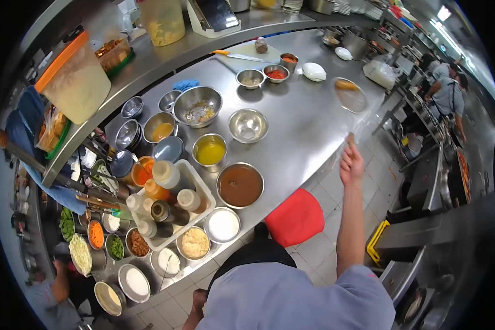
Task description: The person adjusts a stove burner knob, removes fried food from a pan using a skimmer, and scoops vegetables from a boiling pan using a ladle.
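Observation:
My right hand (351, 164) is stretched out past the right edge of the steel table, its fingers curled and pointing up. Something thin and translucent shows by its fingertips, but I cannot make out what it is. Nearest on the table is a clear round dish or lid (358, 103) with a brown, elongated piece of food (346, 85) at its far side. My left hand (199, 300) hangs low beside my body, below the table's front edge. Its fingers are mostly hidden, and nothing is visibly held in it.
The steel table (297, 132) bears a bowl of brown sauce (240, 186), a pot of yellow liquid (210, 152) and a bin of squeeze bottles (203, 184). A knife (242, 56) lies at the back. A red stool (296, 220) stands by the front edge. Co-workers (448, 93) are at right.

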Available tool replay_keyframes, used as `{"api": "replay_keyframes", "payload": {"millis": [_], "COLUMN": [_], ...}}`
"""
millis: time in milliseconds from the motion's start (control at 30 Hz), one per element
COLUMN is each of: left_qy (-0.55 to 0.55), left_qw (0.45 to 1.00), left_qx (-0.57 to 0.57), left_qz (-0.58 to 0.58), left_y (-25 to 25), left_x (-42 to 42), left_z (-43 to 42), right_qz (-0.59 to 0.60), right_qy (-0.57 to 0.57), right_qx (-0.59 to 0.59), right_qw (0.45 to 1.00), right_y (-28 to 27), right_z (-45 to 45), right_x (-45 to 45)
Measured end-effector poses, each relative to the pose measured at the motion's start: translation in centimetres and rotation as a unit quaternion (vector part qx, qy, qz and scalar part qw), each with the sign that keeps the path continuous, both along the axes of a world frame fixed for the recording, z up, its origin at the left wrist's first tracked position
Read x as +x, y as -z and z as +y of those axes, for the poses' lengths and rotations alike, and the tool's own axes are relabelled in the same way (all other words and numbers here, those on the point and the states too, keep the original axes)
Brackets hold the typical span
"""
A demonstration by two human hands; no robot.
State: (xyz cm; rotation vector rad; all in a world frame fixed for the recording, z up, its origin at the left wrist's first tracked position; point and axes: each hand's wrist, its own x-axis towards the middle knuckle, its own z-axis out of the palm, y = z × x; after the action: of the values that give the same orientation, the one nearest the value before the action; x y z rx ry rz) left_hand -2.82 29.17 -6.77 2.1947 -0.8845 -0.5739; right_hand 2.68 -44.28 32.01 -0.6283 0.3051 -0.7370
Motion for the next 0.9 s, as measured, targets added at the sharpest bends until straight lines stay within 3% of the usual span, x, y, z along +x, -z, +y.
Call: {"api": "replay_keyframes", "payload": {"millis": [33, 67, 100, 167, 267, 367, 500, 567, 667, 733, 867, 900], "left_qy": [-0.009, -0.161, -0.305, -0.263, -0.387, -0.449, -0.411, -0.471, -0.443, -0.481, -0.503, -0.483], "left_qw": [1.000, 0.976, 0.907, 0.922, 0.896, 0.846, 0.875, 0.840, 0.868, 0.831, 0.814, 0.832], "left_qx": [0.003, -0.049, -0.102, -0.121, 0.055, -0.032, -0.084, 0.004, -0.015, 0.053, 0.000, 0.002], "left_qz": [-0.002, 0.138, 0.272, 0.258, 0.212, 0.285, 0.240, 0.270, 0.225, 0.274, 0.292, 0.275], "left_y": [-1.4, -3.0, -4.9, -6.1, -9.2, -12.6, -14.3, -14.3, -11.9, -12.0, -12.7, -12.7], "left_x": [-0.5, -1.6, -1.9, -1.3, -0.3, 0.3, -1.0, -1.6, -3.7, -4.2, -3.9, -3.5], "left_z": [-2.0, -4.4, -6.8, -9.3, -14.3, -16.7, -18.1, -18.8, -17.3, -17.5, -18.3, -18.4], "right_qz": [0.004, 0.009, 0.016, 0.034, 0.077, 0.104, 0.146, 0.160, 0.175, 0.181, 0.195, 0.201], "right_qy": [-0.034, -0.064, -0.093, -0.133, -0.166, -0.170, -0.148, -0.143, -0.137, -0.134, -0.146, -0.149], "right_qx": [0.015, 0.013, 0.011, 0.001, -0.013, -0.026, -0.046, -0.052, -0.074, -0.079, -0.100, -0.103], "right_qw": [0.999, 0.998, 0.995, 0.991, 0.983, 0.979, 0.977, 0.975, 0.972, 0.971, 0.965, 0.963], "right_y": [0.3, 1.0, 1.6, 2.6, 3.8, 5.0, 5.8, 5.7, 5.7, 5.8, 5.8, 5.7], "right_z": [-1.4, -2.8, -4.1, -5.6, -7.3, -8.6, -9.8, -10.3, -11.0, -11.6, -12.7, -12.9], "right_x": [3.6, 7.1, 10.4, 16.6, 23.9, 29.5, 35.0, 36.6, 38.1, 38.6, 38.7, 38.7]}}
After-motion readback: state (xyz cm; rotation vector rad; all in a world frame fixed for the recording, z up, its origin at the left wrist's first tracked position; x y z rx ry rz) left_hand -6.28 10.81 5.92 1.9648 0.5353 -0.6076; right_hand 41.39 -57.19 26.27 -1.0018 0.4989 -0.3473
